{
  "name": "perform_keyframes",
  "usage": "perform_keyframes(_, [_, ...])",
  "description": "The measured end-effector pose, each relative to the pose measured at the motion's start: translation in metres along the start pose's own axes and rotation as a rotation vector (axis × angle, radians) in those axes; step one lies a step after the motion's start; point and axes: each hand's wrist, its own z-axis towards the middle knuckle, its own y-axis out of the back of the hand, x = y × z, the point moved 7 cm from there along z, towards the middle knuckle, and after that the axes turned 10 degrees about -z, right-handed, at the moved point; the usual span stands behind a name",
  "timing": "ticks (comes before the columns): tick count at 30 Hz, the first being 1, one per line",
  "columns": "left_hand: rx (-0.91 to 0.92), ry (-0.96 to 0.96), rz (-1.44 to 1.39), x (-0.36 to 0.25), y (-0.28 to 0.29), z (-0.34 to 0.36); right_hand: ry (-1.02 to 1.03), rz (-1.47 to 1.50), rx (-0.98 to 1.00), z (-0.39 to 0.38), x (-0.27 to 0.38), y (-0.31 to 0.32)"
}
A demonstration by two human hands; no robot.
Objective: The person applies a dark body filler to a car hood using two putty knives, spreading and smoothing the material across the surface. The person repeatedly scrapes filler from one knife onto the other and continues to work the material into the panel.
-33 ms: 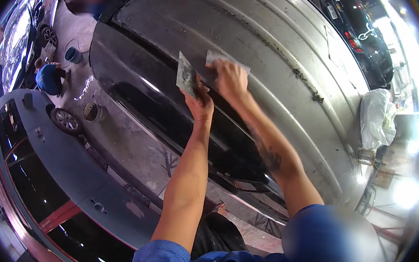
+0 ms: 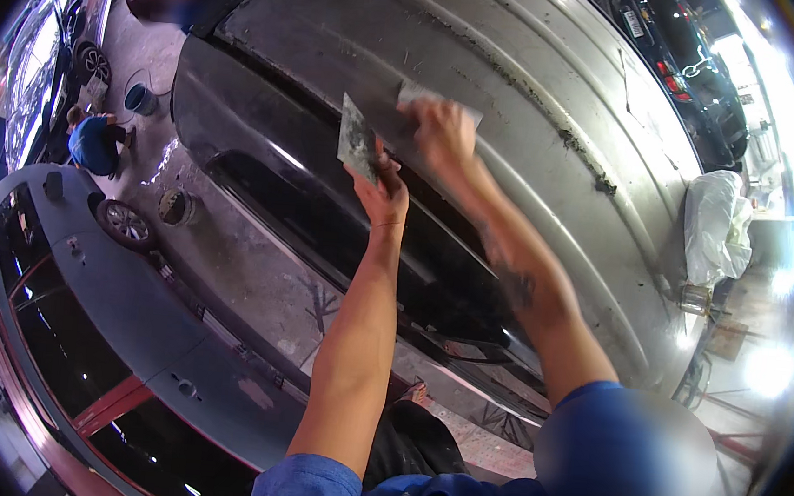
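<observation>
My left hand (image 2: 382, 196) is closed round a flat grey filler spreader (image 2: 356, 136), smeared with dark residue and tilted up above the roof's near edge. To its right, my right hand (image 2: 447, 138) is closed on a second spreader (image 2: 419, 92), a wide pale blade pressed down or held just over the roof; motion blurs it slightly. Beneath both hands lies the grey metal car roof (image 2: 524, 179), with long raised ribs. A dark channel (image 2: 288, 90) runs along its side, and a rough, crusty strip (image 2: 564, 135) follows another groove farther across.
A grey-primed car (image 2: 158, 322) stands at lower left. Beyond it a person in blue (image 2: 95, 142) crouches near a bucket (image 2: 140, 99); another bucket (image 2: 176, 206) is closer. Plastic sheeting (image 2: 715, 231) and a tin (image 2: 694, 298) sit at the roof's right end. A dark car (image 2: 686, 70) is at upper right.
My right hand and its spreader have shifted slightly away from me and to the right. My left hand has moved a touch to the right, still holding its spreader.
</observation>
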Motion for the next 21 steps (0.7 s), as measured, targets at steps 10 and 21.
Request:
perform_keyframes(10, [-0.012, -0.044, 0.075, -0.016, -0.008, 0.003, 0.069, 0.043, -0.039, 0.046, 0.017, 0.003])
perform_keyframes(21, [-0.012, -0.058, 0.07, -0.011, -0.008, 0.006, 0.086, -0.019, -0.034, 0.112, 0.033, 0.011])
